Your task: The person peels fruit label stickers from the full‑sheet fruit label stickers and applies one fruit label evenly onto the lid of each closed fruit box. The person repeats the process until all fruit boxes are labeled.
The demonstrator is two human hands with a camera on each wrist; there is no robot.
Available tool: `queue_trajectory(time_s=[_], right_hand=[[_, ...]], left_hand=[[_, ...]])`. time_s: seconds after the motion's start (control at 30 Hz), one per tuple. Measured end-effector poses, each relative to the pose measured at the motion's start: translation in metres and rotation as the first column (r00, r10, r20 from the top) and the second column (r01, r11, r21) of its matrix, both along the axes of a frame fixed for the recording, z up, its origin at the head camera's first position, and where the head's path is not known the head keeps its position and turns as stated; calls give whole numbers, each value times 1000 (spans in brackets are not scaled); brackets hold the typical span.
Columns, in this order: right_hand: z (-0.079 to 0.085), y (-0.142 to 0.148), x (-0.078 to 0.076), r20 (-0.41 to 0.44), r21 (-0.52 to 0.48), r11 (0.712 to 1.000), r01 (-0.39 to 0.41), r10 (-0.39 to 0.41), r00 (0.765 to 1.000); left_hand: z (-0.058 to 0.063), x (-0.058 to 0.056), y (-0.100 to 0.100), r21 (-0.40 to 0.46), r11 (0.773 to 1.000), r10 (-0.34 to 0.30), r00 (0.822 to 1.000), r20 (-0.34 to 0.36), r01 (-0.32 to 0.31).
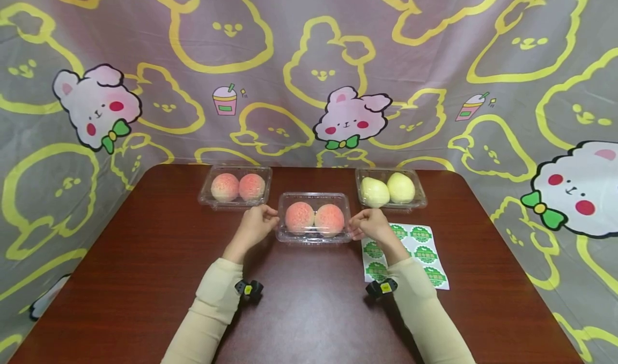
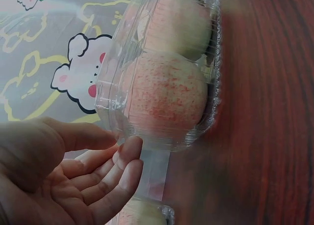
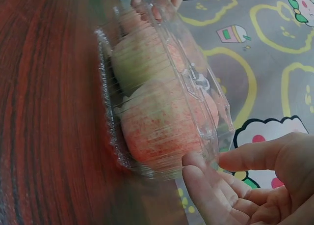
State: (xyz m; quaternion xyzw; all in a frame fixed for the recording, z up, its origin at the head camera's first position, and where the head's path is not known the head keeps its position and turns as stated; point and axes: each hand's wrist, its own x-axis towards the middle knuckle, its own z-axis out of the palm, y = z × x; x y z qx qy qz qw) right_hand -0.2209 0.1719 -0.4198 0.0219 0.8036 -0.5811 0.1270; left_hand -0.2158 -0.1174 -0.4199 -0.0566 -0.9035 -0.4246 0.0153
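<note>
Box lengthwise L-R; L hand, R hand pinch ends.

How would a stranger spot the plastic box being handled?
On the brown table, look between the left hand and right hand. The clear box there holds two pinkish peaches. Unlike the other peach box and the yellow-fruit box farther back, this one has a hand at each end.

In front of you is a glossy reddish-brown table with rounded far corners. Toward its far edge lie a left clear box of pinkish fruits and a right clear box of pale yellow ones, while a white sheet of green stickers lies flat on your right.
</note>
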Motion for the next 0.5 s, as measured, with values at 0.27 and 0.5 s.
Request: queue_trajectory(time_s=[0.27, 0.5], right_hand=[[-1, 2, 4, 31, -36, 999, -1, 2, 1000], [-1, 3, 6, 41, -22, 1000, -12, 13, 999]], left_hand=[[3, 2, -4, -10, 999, -44, 998, 38, 44], [5, 2, -6, -5, 997, -73, 994, 86, 74]])
